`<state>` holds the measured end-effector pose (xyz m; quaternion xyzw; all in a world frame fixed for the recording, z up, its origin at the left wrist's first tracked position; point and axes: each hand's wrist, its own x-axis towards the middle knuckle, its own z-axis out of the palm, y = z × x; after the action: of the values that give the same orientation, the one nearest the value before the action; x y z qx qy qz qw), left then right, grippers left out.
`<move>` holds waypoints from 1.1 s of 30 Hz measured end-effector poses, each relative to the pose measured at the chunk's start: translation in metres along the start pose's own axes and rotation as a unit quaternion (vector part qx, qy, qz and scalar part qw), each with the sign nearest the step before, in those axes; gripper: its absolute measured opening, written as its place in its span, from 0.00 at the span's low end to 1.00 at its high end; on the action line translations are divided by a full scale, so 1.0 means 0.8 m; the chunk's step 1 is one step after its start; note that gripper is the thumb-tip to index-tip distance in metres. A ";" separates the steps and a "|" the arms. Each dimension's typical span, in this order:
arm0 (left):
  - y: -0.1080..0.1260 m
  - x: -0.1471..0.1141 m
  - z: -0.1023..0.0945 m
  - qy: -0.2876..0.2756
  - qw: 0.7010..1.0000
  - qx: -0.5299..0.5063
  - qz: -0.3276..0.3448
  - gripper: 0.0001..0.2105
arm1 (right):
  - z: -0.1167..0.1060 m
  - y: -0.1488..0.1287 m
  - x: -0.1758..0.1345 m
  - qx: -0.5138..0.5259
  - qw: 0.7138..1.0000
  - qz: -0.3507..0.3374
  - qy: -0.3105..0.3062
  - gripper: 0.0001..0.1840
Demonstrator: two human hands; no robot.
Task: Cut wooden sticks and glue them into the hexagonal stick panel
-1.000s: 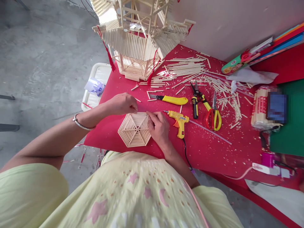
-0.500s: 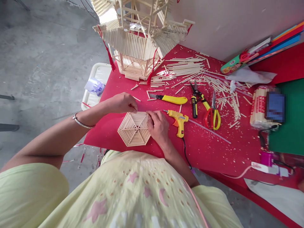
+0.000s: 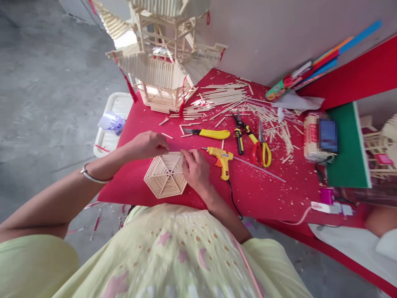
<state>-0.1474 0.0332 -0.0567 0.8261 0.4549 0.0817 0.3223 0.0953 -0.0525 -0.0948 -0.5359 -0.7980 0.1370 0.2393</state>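
My view swings right, work unmoved: left hand (image 3: 154,142) curled, right hand (image 3: 195,167) half-curled at the pale wooden-stick hexagon (image 3: 166,176), grips unclear

A silvery bangle (image 3: 90,176) circles the left wrist (image 3: 107,165), and pink stars (image 3: 163,238) mark the pale yellow short-sleeved top (image 3: 173,273).

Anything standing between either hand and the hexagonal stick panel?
Nothing visible. The right hand touches the hexagonal panel at its right side; the left hand is by its far edge, contact unclear. The yellow glue gun lies off to one side.
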 end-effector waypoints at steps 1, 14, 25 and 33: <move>-0.002 0.000 0.001 -0.001 1.000 0.005 -0.004 0.09 | -0.004 -0.002 -0.002 -0.001 1.000 -0.004 0.004 0.20; 0.006 -0.004 0.009 0.002 0.998 0.068 -0.005 0.12 | -0.084 0.090 -0.078 -0.103 0.958 0.245 0.112 0.23; -0.003 -0.023 0.014 0.141 0.959 -0.230 -0.093 0.12 | -0.099 0.072 -0.063 0.299 0.880 0.349 0.116 0.23; -0.004 -0.024 0.028 0.139 0.894 -0.416 -0.095 0.16 | -0.062 0.049 -0.037 0.359 0.862 0.340 0.115 0.19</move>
<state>-0.1512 0.0084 -0.0734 0.5500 0.4956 0.3466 0.5760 0.1614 -0.0662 -0.0783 -0.6628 -0.4286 0.4245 0.4436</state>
